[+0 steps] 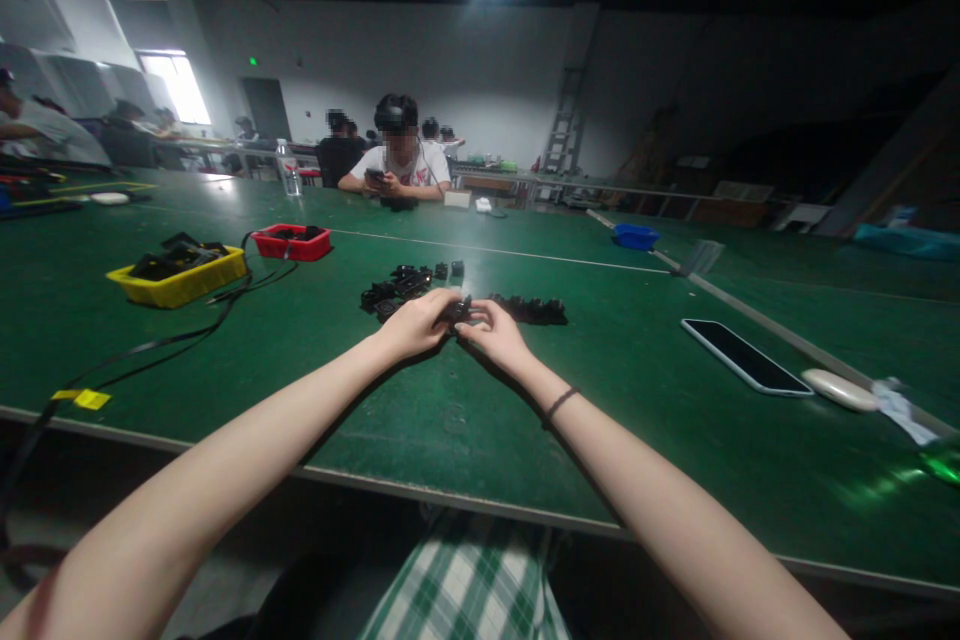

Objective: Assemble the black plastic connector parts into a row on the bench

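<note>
Both my hands meet over the green table (450,415), around a small black part (459,310). The fingers of my left hand (418,325) are wrapped round its left side. My right hand (497,332) pinches it from the right with thumb and fingers. Behind my left hand lies a loose pile of black parts (397,288), with two small black blocks (450,270) just to its right. A row of black parts (536,309) stretches out beyond my right hand. My fingers hide much of the held part.
A yellow bin (176,288) and a red bin (292,244) with black parts stand left, beside cables (225,305). A phone (742,357) and a pale oval object (840,389) lie right. Further back are a blue bin (636,237), a bottle (288,170) and a seated person (401,160).
</note>
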Tool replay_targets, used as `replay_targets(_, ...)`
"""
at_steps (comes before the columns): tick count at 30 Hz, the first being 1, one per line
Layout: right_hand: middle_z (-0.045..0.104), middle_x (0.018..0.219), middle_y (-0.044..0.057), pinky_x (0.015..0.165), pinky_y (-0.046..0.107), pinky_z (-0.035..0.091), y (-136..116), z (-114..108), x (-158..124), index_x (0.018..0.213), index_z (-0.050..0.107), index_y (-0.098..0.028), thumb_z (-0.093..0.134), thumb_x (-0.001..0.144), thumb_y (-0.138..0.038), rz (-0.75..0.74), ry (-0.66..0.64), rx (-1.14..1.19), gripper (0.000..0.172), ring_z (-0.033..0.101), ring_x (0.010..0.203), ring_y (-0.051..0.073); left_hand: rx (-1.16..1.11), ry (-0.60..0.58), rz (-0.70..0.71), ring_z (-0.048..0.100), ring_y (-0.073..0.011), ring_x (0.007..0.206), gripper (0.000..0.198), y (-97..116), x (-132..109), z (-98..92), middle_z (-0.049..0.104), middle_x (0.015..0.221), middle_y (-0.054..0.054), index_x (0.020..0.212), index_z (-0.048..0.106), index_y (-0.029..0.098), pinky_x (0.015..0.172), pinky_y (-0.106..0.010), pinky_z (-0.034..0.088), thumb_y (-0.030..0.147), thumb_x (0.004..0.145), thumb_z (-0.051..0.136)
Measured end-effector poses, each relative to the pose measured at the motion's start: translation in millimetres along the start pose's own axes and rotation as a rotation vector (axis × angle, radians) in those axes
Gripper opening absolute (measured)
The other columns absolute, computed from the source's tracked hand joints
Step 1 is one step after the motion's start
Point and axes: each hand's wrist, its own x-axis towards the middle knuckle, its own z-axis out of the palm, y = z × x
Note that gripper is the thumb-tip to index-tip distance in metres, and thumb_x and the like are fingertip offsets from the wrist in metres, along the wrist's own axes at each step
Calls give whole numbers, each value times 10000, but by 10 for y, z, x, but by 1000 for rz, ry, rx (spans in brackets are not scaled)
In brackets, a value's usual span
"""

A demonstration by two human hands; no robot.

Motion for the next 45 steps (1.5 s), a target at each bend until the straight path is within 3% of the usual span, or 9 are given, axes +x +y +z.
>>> replay_targets(45, 669, 840, 19, 564, 210, 472, -39, 22, -21, 955, 568, -155, 740, 639, -173, 6, 0, -7, 360, 560, 566, 65, 30, -42, -2, 626, -225, 1056, 447, 37, 15, -34, 619, 1151, -103, 1129, 548, 170, 914, -363, 524, 3, 717, 510)
